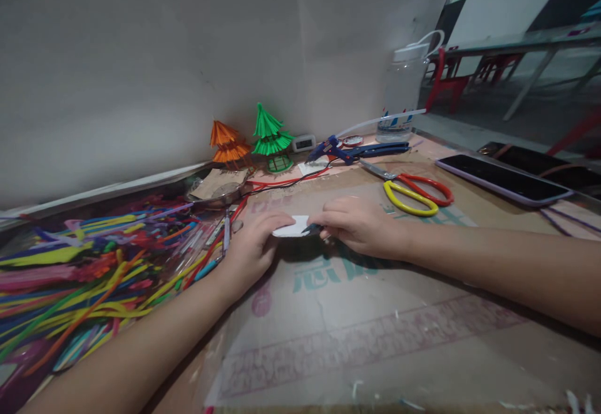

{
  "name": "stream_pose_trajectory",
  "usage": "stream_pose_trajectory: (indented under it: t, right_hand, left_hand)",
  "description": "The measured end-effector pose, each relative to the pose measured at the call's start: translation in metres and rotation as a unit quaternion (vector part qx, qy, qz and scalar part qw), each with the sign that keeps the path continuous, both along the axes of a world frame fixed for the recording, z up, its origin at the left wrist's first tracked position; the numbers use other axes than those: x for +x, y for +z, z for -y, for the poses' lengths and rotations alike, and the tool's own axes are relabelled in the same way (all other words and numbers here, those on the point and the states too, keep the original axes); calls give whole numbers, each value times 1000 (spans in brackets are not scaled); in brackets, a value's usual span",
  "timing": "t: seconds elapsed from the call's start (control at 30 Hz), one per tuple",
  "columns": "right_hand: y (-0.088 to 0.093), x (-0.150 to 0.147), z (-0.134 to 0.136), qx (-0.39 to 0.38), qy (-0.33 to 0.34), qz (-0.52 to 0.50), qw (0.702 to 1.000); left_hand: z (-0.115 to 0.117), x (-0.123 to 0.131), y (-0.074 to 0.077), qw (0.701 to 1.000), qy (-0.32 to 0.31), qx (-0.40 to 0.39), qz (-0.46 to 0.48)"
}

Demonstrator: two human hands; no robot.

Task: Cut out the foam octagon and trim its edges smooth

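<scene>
My left hand (253, 248) and my right hand (359, 225) meet over the cardboard sheet (357, 314) in the middle of the table. Together they pinch a small white piece (291, 227), thumbs and fingers closed on its two ends. A dark thin item shows at the right hand's fingertips, too small to name. A heap of coloured strips and sticks (79, 270) lies just left of my left forearm.
Yellow-and-red scissors (413, 190) lie behind my right hand, a blue glue gun (350, 149) beyond them. Small orange (228, 141) and green (271, 137) paper trees stand by the wall. A phone (502, 179) lies at right; a clear bottle (404, 88) stands behind.
</scene>
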State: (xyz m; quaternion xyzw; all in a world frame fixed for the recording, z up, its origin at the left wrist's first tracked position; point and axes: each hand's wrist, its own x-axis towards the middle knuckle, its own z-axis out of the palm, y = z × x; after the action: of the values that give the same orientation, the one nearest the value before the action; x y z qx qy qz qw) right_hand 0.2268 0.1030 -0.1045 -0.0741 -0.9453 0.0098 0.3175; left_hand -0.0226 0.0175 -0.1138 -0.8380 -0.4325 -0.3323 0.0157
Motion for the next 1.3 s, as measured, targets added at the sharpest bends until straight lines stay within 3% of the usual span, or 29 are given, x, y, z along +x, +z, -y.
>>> stream_pose_trajectory:
  t: [0.73, 0.83, 0.93, 1.03, 1.17, 1.3]
  right_hand:
    - [5, 1, 6, -51, 1, -11, 999]
    - [7, 1, 8, -78, 3, -13, 997]
    - [12, -1, 8, -152, 1, -23, 988]
    - [14, -6, 4, -282, 7, -58, 958]
    - [9, -11, -1, -469, 55, -72, 878]
    - [0, -11, -2, -567, 96, -83, 814]
  left_hand:
    - [3, 2, -5, 999, 11, -30, 13]
    - [6, 4, -5, 999, 19, -24, 15]
    - [8, 8, -2, 998, 43, -32, 45]
    - [10, 13, 1, 989, 68, -55, 118]
    - [13, 18, 0, 968, 68, -112, 212]
    - [15, 21, 0, 944, 62, -177, 270]
